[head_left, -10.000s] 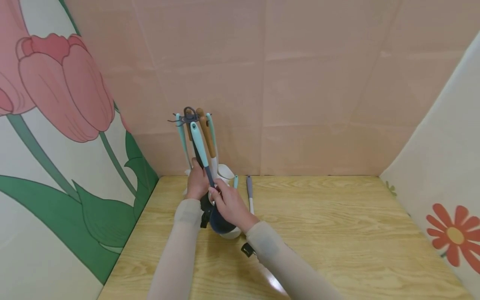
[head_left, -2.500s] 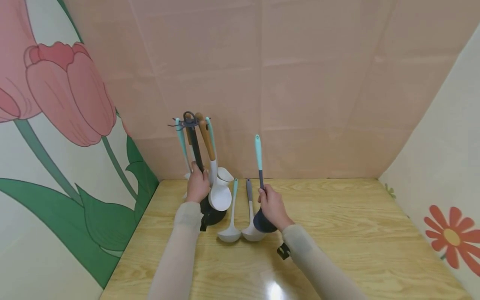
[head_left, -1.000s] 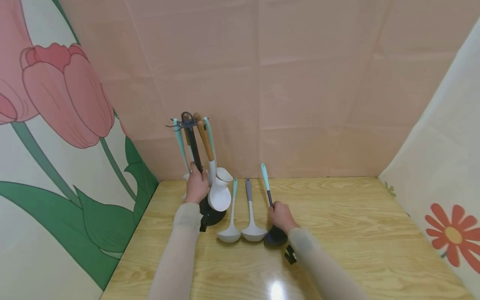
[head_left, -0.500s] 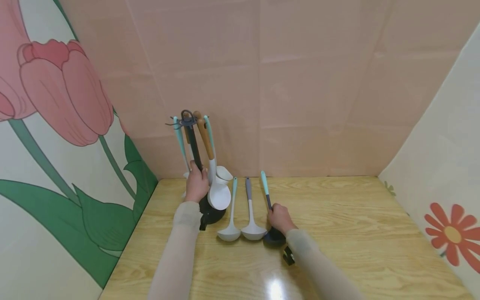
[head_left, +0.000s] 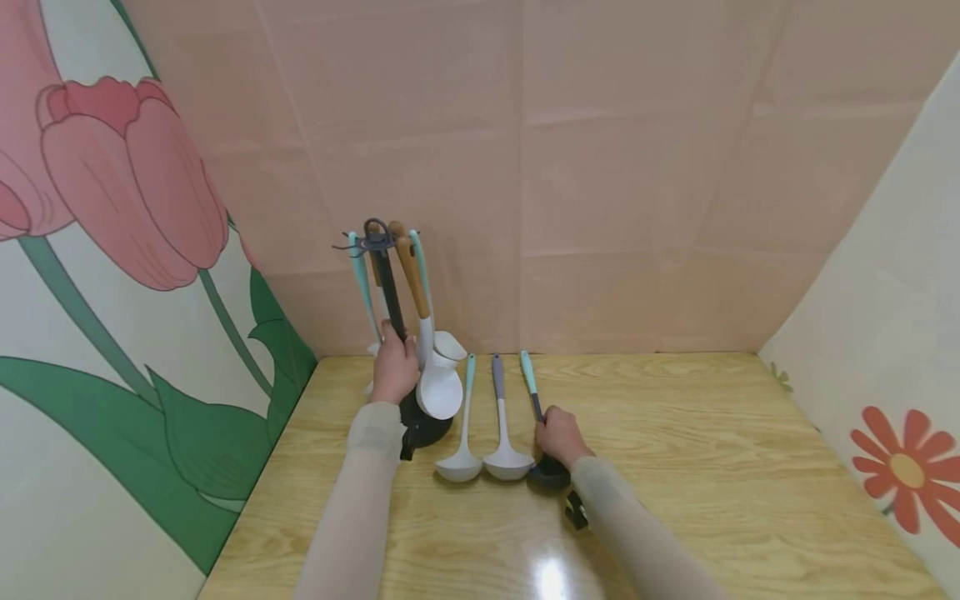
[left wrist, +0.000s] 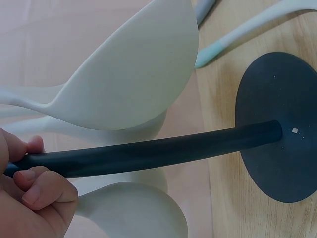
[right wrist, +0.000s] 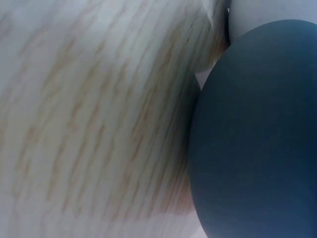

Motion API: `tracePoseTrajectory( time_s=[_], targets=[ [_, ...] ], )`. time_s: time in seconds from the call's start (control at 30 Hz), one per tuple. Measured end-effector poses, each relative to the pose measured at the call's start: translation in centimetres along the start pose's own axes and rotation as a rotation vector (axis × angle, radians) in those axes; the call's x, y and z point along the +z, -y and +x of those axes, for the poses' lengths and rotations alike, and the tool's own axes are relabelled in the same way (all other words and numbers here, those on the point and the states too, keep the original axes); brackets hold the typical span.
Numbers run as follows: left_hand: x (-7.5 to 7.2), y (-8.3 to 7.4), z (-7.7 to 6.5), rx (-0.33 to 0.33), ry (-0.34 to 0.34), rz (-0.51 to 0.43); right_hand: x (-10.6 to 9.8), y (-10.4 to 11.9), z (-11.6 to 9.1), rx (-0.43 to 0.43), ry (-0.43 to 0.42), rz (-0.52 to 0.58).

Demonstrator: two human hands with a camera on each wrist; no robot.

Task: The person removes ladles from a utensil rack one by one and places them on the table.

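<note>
Right wrist view: dark ladle (right wrist: 257,144) cut off, tabletop (right wrist: 84,124) blurred.

The dark ladle (head_left: 550,477) looks matt plastic, the utensil stand (left wrist: 173,149) smooth plastic, the wood-grain tabletop (head_left: 675,450) glossy toward six o'clock.

Two hands in play, my left hand (head_left: 394,368) and my right hand (head_left: 561,435)! One rack (head_left: 388,292) here, and I count two teal handles (head_left: 362,275) up on it, plus at least two wooden handles (head_left: 412,279), the overlap hiding their exact tally. Down on one table (head_left: 712,458), it's three ladles: two pale ladles (head_left: 507,464), one dark ladle (head_left: 549,476)! Right-hand wall, one big red flower (head_left: 907,470)!
</note>
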State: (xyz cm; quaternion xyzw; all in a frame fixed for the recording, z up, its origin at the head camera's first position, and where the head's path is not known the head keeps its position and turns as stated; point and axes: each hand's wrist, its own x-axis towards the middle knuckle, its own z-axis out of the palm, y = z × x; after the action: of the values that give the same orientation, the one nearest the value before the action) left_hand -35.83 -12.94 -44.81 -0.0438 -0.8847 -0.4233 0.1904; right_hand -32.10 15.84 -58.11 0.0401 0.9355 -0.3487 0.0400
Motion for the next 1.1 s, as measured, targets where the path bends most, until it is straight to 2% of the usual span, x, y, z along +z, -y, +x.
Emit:
tracePoseTrajectory(
  time_s=[0.37, 0.63, 0.97, 1.1],
  targets=[
    [-0.20, -0.19, -0.12, -0.017, 0.006, -0.002, -0.31, 0.00, 0.25, 0.010, 0.038, -0.015],
    [-0.09, 0.03, 0.05, -0.019, 0.008, -0.003, -0.64, -0.13, 0.48, 0.003, 0.064, 0.018],
    [-0.20, -0.22, -0.03, -0.026, 0.017, -0.002, -0.52, -0.28, 0.76, -0.014, 0.031, -0.009],
    [-0.14, -0.10, 0.02, -0.035, 0.036, 0.000, -0.63, -0.34, 0.83, -0.001, 0.046, -0.014]
  ],
)
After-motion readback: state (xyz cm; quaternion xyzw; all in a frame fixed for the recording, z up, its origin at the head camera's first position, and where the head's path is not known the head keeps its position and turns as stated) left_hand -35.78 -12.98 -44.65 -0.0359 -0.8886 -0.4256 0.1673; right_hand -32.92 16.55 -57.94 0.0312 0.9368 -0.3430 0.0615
